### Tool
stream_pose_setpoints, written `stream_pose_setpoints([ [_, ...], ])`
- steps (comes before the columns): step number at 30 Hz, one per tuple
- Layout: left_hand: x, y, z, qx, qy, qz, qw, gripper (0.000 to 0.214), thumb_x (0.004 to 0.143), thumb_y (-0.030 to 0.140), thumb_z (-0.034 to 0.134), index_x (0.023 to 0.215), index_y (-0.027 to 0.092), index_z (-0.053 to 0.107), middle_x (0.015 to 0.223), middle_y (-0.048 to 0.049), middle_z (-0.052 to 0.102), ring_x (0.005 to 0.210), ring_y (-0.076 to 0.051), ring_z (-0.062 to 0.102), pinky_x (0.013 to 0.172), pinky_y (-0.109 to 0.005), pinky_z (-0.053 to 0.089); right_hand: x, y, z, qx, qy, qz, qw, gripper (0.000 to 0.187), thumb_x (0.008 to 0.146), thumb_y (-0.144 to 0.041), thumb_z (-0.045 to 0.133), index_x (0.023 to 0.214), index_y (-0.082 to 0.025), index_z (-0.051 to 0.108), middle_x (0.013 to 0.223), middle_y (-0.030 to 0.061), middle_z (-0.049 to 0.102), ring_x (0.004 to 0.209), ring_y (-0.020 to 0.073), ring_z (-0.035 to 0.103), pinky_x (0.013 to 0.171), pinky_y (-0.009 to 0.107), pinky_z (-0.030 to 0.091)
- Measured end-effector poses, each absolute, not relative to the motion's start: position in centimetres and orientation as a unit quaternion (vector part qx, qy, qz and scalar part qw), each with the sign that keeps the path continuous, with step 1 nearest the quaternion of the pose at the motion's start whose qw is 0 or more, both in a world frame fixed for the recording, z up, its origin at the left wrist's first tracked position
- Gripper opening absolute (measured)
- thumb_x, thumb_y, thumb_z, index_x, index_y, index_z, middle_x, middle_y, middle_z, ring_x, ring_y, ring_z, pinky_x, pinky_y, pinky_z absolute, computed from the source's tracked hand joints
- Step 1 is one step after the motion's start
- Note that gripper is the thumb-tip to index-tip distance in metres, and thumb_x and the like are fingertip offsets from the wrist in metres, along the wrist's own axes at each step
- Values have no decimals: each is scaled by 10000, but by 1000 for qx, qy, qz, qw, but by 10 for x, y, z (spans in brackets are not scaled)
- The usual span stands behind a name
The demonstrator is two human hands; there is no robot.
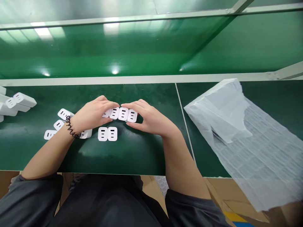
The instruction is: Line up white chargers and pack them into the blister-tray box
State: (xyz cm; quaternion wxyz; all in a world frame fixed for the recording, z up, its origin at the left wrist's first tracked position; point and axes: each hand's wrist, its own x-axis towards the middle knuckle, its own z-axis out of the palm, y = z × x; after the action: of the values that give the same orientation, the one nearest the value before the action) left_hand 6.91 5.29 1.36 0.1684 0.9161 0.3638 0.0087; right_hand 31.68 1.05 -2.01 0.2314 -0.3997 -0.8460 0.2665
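Several white USB charger blocks stand side by side in a row on the green table, port faces up. My left hand is closed around the left end of that row, thumb in front and fingers behind, partly covering the end block. At the right end, my right hand pinches the row the same way. Just in front of the row, a pair of chargers sits side by side. More loose chargers lie around my left forearm, one partly hidden by the wrist with its black coiled band.
A stack of white chargers lies at the far left. Translucent wrapping sheets cover part of the right side and hang over the front edge. A white frame bar runs along the back. Cardboard shows below the table.
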Motion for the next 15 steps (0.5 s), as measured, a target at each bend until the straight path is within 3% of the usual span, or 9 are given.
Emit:
stream_pose_setpoints([
  [15, 69, 50, 18, 929, 345, -1, 135, 441, 857, 224, 663, 1283, 194, 555, 1159, -69, 670, 1124, -243, 554, 808, -328, 523, 308, 7, -19, -390, -870, 193, 234, 518, 890, -202, 566, 1397, -199, 459, 1175, 113, 630, 1030, 288, 561, 898, 484, 535],
])
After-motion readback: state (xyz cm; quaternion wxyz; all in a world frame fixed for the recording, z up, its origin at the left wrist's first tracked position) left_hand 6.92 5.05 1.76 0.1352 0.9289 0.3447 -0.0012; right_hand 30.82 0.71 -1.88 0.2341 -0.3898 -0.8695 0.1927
